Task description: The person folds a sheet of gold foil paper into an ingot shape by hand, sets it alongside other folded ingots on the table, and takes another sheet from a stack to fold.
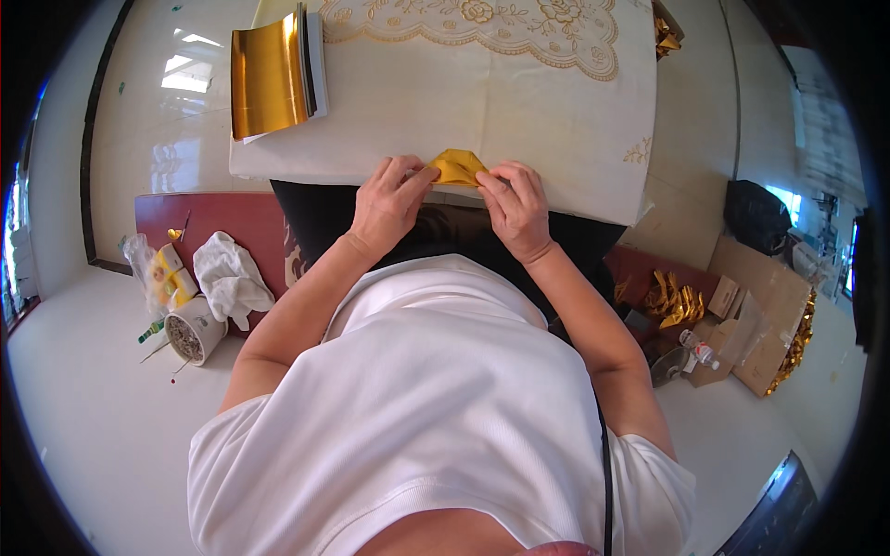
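A small folded piece of gold paper (456,168) is held between my two hands at the near edge of the cloth-covered table (417,111). My left hand (387,202) pinches its left end between thumb and fingers. At the right end, my right hand (515,206) grips it the same way. The paper bulges up in the middle and narrows toward both hands. A stack of shiny gold sheets (267,79) lies at the table's far left, with dark and white layers showing along its right side.
A patterned lace runner (482,23) covers the table's far part. On the dark red bench at left are a white cloth (230,273) and a tub (193,332). At right sit gold folded strips (675,298), a plastic bottle (697,347), a cardboard box (762,296) and a black bag (756,215).
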### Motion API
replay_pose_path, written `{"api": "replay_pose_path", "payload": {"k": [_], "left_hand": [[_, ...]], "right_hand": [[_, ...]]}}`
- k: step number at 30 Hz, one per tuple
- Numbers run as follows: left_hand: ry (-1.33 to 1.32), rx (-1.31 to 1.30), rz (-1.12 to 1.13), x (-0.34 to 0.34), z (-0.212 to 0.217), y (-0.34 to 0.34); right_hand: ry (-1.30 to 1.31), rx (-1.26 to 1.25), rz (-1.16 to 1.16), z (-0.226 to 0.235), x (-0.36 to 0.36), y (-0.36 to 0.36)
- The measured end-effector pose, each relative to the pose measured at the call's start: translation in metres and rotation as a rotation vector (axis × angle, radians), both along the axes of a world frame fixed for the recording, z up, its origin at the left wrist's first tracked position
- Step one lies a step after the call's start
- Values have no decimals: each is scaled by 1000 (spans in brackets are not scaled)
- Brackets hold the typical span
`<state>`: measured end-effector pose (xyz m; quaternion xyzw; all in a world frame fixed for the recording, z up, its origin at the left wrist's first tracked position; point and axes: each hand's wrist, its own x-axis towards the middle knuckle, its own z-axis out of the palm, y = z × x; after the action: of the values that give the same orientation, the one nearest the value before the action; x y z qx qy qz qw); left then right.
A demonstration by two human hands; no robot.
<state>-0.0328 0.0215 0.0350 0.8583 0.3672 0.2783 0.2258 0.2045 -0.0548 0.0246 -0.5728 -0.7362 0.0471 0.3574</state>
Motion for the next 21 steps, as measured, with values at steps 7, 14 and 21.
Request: {"api": "replay_pose_path", "payload": {"k": [7, 14, 21], "left_hand": [[-263, -377, 123, 4, 14, 2], [-593, -941, 281, 10, 18, 7], [-635, -877, 221, 17, 26, 11]], "right_hand": [[219, -70, -76, 22, -4, 4], [404, -114, -85, 40, -13, 10], [388, -163, -61, 46, -18, 8]]}}
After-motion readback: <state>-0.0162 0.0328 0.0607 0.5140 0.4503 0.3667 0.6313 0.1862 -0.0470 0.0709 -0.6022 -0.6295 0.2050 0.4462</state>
